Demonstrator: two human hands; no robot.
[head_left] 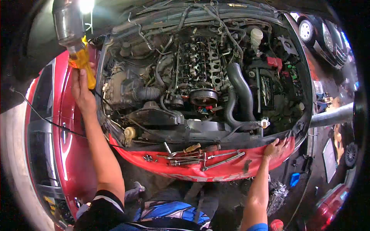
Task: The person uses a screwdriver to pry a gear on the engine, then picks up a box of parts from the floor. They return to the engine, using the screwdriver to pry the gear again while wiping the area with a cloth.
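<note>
The person leans over the open engine bay point(200, 77) of a red car. At the upper left of the frame the left hand point(81, 87) is closed around the yellow handle of a work lamp point(79, 57), whose grey head rises to the top edge with its light glaring. The lamp's thin black cable point(42, 115) trails down across the red fender point(65, 142).

At the lower right the right hand point(274, 149) lies flat and open on the red front panel point(231, 171), fingers spread and gripping nothing.

Between the two arms, along that panel, loose tools are scattered:
- an amber-handled screwdriver point(191, 148)
- a long wrench point(223, 161)
- several shorter wrenches point(185, 159)
- a small cluster of bolts point(148, 158)

Past the tools the engine stands uncovered, with its camshaft gear point(196, 57) showing at the centre top and a round timing pulley point(203, 96) just below. A thick black intake hose point(241, 88) curves down on the right of the pulley. A white reservoir cap point(256, 36) sits near the upper right, and a red terminal cover point(274, 61) lies beside it.

A grey pipe point(331, 115) juts in from the right edge, and another car point(320, 34) is parked at the upper right.
</note>
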